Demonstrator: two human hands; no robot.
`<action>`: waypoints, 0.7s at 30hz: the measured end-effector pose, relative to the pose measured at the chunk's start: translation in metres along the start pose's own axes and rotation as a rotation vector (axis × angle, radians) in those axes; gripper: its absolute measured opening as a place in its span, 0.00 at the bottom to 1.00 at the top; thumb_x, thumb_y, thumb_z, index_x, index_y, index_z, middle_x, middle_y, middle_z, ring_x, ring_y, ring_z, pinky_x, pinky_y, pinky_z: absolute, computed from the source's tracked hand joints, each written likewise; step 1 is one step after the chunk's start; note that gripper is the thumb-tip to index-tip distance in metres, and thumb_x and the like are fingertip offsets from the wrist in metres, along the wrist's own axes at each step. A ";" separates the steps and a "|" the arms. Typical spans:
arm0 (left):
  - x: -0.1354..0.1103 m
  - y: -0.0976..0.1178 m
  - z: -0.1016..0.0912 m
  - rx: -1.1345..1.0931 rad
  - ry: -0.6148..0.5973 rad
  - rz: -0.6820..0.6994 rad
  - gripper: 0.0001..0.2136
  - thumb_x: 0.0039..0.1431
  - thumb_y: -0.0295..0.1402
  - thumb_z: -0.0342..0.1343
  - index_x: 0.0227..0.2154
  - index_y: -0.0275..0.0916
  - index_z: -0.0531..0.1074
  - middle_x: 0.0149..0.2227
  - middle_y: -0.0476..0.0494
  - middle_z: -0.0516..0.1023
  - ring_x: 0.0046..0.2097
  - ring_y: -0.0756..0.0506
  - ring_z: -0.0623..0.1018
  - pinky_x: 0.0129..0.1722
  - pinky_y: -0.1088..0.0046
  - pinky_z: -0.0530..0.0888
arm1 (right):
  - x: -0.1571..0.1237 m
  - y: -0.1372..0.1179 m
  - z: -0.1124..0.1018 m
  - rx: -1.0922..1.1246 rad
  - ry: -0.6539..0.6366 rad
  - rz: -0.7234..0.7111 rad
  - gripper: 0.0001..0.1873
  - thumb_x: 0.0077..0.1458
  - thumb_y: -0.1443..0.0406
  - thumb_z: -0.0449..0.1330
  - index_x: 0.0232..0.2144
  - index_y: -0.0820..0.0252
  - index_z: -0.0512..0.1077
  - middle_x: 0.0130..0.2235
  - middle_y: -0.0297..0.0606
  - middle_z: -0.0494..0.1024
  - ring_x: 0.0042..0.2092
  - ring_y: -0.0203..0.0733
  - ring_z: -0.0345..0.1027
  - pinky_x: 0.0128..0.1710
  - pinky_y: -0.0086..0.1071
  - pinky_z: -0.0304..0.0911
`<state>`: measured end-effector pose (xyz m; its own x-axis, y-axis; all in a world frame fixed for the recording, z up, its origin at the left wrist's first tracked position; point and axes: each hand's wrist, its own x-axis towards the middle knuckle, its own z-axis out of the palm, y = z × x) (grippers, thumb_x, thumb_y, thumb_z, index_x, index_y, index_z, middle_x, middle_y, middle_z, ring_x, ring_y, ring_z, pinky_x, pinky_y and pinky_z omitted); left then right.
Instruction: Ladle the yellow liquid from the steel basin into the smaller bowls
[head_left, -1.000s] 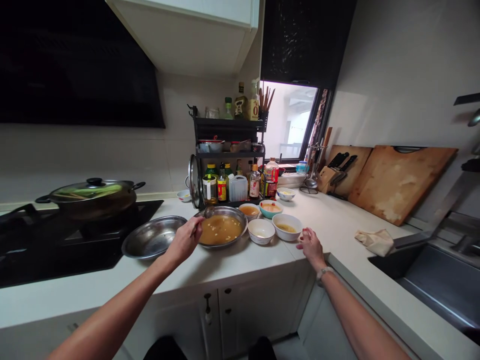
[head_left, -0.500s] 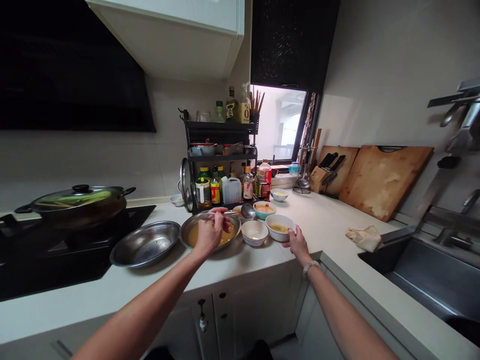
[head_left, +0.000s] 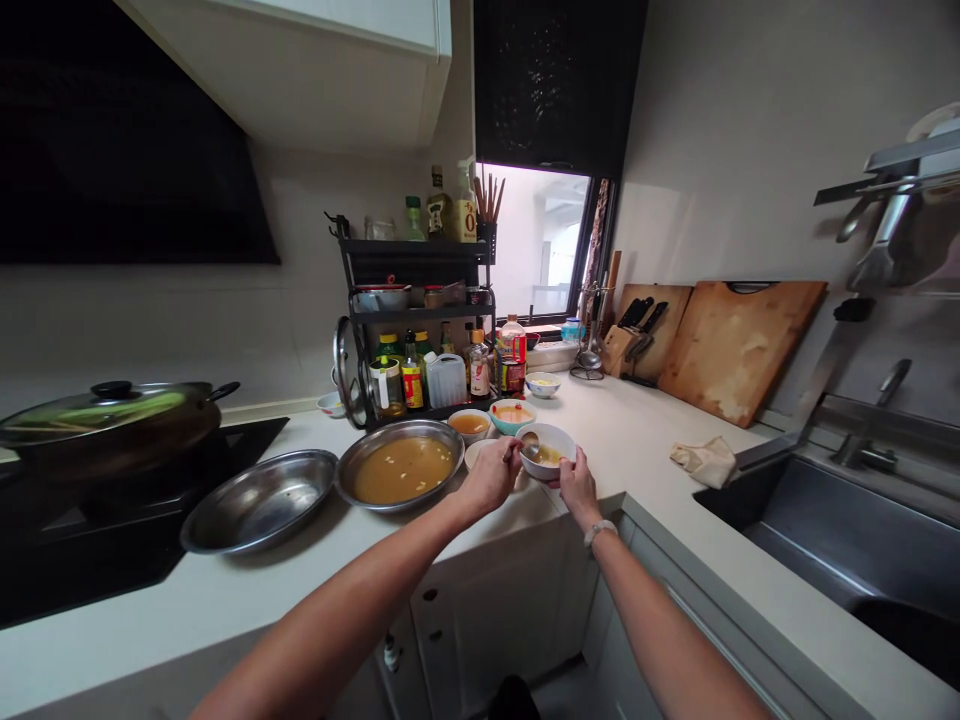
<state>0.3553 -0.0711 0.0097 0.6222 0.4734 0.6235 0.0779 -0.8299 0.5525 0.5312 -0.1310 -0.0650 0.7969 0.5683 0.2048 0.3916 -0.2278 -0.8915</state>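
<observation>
The left hand [head_left: 491, 477] has its fingers clamped on a silver metal ladle [head_left: 530, 444], whose round head sits beyond them inside a round white bowl [head_left: 561, 437]. The right hand [head_left: 577, 488] grips this bowl's near-right side. A round turquoise bowl [head_left: 504, 428] stands behind.

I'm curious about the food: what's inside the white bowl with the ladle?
The white bowl holds a yellowish liquid and the ladle's head. Whatever lies directly beneath that head is covered and can't be seen.

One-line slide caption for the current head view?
Left hand holds a metal ladle over a round white bowl of yellowish liquid; right hand grips the bowl's side.
</observation>
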 end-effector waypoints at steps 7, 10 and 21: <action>-0.003 0.006 0.003 -0.295 0.050 -0.299 0.11 0.58 0.33 0.44 0.34 0.36 0.70 0.19 0.50 0.70 0.18 0.51 0.71 0.17 0.78 0.67 | -0.008 -0.003 -0.001 -0.019 0.038 -0.019 0.30 0.57 0.62 0.44 0.61 0.66 0.51 0.44 0.46 0.75 0.28 0.39 0.73 0.31 0.30 0.63; 0.003 0.004 0.002 -0.441 0.179 -0.452 0.09 0.56 0.32 0.44 0.31 0.35 0.69 0.18 0.50 0.70 0.18 0.50 0.72 0.17 0.77 0.69 | -0.009 -0.004 -0.001 -0.005 0.025 -0.034 0.30 0.57 0.62 0.44 0.61 0.65 0.51 0.42 0.43 0.76 0.25 0.37 0.72 0.31 0.29 0.63; 0.013 0.005 -0.016 -0.852 0.442 -0.780 0.07 0.53 0.22 0.44 0.27 0.32 0.67 0.14 0.50 0.69 0.16 0.53 0.69 0.18 0.79 0.68 | -0.010 -0.003 -0.001 0.034 0.023 -0.066 0.29 0.57 0.60 0.43 0.59 0.63 0.52 0.44 0.43 0.74 0.25 0.35 0.72 0.29 0.28 0.64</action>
<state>0.3516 -0.0640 0.0293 0.3077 0.9515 0.0076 -0.3250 0.0976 0.9407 0.5224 -0.1363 -0.0640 0.7805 0.5628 0.2721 0.4277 -0.1633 -0.8891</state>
